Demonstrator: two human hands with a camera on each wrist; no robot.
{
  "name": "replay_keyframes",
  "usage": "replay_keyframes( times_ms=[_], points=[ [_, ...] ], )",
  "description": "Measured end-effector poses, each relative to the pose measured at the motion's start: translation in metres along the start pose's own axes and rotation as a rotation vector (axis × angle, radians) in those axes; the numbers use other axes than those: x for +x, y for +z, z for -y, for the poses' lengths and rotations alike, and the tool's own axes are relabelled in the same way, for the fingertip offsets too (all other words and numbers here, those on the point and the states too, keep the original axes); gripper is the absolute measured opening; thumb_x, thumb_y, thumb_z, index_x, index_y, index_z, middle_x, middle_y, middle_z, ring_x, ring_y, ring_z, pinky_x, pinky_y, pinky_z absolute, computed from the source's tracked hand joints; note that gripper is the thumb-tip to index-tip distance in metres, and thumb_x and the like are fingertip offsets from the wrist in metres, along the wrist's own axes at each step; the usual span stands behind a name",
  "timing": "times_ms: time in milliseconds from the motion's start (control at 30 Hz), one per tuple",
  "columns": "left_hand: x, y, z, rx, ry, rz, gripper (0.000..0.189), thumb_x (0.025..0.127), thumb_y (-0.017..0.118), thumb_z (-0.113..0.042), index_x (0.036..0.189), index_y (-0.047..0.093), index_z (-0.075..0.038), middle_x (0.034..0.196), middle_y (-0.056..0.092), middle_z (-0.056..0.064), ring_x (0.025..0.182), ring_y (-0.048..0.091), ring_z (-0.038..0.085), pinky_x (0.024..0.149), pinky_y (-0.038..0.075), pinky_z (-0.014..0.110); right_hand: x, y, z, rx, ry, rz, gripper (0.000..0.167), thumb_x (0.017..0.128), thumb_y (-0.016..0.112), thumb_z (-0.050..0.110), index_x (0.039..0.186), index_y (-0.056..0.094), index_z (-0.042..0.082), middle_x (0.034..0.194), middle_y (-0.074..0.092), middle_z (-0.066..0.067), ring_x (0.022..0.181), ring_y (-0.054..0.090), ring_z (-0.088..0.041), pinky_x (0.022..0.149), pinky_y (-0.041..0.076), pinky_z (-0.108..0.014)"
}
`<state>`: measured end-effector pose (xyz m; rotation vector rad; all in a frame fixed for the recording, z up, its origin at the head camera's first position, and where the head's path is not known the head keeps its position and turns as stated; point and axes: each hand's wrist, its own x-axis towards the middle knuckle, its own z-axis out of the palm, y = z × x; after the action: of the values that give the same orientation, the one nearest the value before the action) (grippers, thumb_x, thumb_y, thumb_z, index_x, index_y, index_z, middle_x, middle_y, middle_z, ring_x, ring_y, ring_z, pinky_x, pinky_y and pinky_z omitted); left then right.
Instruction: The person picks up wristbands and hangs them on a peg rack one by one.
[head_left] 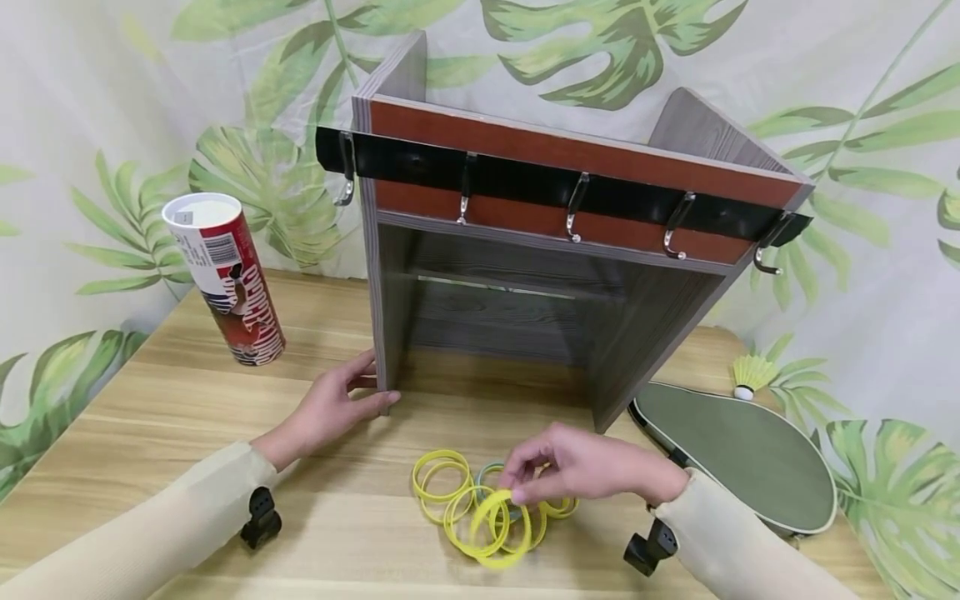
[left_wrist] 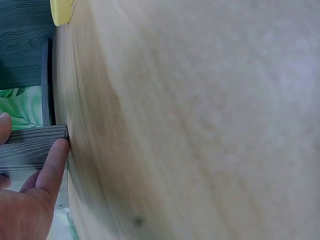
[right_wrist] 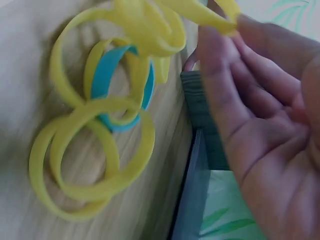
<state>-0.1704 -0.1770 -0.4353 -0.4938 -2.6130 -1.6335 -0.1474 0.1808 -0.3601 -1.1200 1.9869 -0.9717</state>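
My left hand (head_left: 326, 412) grips the foot of the left side panel (head_left: 378, 317) of a grey wooden shelf unit, thumb at its front edge and other fingers on the outer side. The left wrist view shows fingers on both sides of that panel (left_wrist: 30, 150). Between right thumb and fingertips, my right hand (head_left: 581, 467) pinches a yellow silicone wristband (right_wrist: 220, 21) over a loose pile of wristbands. Several yellow wristbands (right_wrist: 42, 150) overlap on the table there, with a teal wristband (right_wrist: 102, 75) among them.
A black rail (head_left: 517, 172) with several metal hooks runs across the unit's red-brown front board (head_left: 600, 150). A red and white snack can (head_left: 240, 292) stands at left. To the right lie a green racket case (head_left: 742, 458) and a yellow shuttlecock (head_left: 752, 375). Leaf-print cloth hangs behind.
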Motion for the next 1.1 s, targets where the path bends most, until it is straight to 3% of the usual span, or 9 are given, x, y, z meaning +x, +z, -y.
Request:
replay_keyframes(
  times_ms=[233, 467, 667, 833, 933, 1100],
  points=[
    [0.002, 0.002, 0.001, 0.008, 0.009, -0.005, 0.065, 0.097, 0.075, -0.010, 0.154, 0.046, 0.002, 0.128, 0.070, 0.029, 0.117, 0.071, 0.041, 0.090, 0.056, 0.019, 0.020, -0.002, 0.007, 0.213, -0.068, -0.205, 0.020, 0.101, 0.068, 0.008, 0.114, 0.071, -0.007, 0.100, 0.073, -0.028, 0.082, 0.069, -0.004, 0.078, 0.063, -0.031],
    [0.004, 0.004, 0.000, 0.014, 0.018, -0.010, 0.063, 0.097, 0.074, -0.009, 0.153, 0.048, 0.003, 0.126, 0.071, 0.030, 0.115, 0.071, 0.042, 0.089, 0.057, 0.020, 0.040, -0.001, 0.031, 0.362, -0.091, -0.410, 0.024, 0.101, 0.068, 0.009, 0.120, 0.070, -0.006, 0.099, 0.077, 0.001, 0.087, 0.072, -0.009, 0.083, 0.063, -0.029],
    [0.002, 0.003, 0.000, 0.055, 0.016, -0.026, 0.063, 0.096, 0.074, -0.006, 0.152, 0.048, 0.005, 0.129, 0.070, 0.030, 0.116, 0.071, 0.044, 0.098, 0.060, 0.040, 0.058, 0.001, 0.056, 0.507, -0.156, -0.544, 0.030, 0.102, 0.069, 0.013, 0.123, 0.066, -0.008, 0.108, 0.078, -0.001, 0.094, 0.074, -0.008, 0.088, 0.063, -0.029],
    [0.000, 0.002, -0.002, 0.098, 0.011, -0.047, 0.060, 0.092, 0.079, -0.007, 0.146, 0.055, 0.005, 0.128, 0.071, 0.028, 0.119, 0.069, 0.043, 0.102, 0.056, 0.055, 0.069, -0.003, 0.082, 0.609, -0.256, -0.605, 0.026, 0.102, 0.070, 0.016, 0.121, 0.067, -0.001, 0.110, 0.076, 0.001, 0.100, 0.072, -0.009, 0.092, 0.062, -0.027],
    [0.000, 0.001, -0.002, 0.084, 0.005, -0.040, 0.056, 0.094, 0.078, -0.010, 0.144, 0.057, 0.003, 0.130, 0.071, 0.026, 0.120, 0.069, 0.042, 0.103, 0.056, 0.053, 0.078, -0.006, 0.099, 0.689, -0.325, -0.651, 0.020, 0.104, 0.064, 0.007, 0.122, 0.065, -0.001, 0.110, 0.075, 0.000, 0.102, 0.072, -0.008, 0.093, 0.061, -0.025],
    [0.000, 0.001, 0.000, 0.024, 0.005, -0.013, 0.064, 0.098, 0.074, -0.012, 0.153, 0.047, 0.002, 0.132, 0.068, 0.030, 0.120, 0.069, 0.045, 0.093, 0.061, 0.033, 0.095, -0.009, 0.123, 0.807, -0.437, -0.743, 0.021, 0.104, 0.053, -0.008, 0.124, 0.061, -0.007, 0.108, 0.074, 0.001, 0.104, 0.072, -0.008, 0.094, 0.060, -0.023]
  ],
)
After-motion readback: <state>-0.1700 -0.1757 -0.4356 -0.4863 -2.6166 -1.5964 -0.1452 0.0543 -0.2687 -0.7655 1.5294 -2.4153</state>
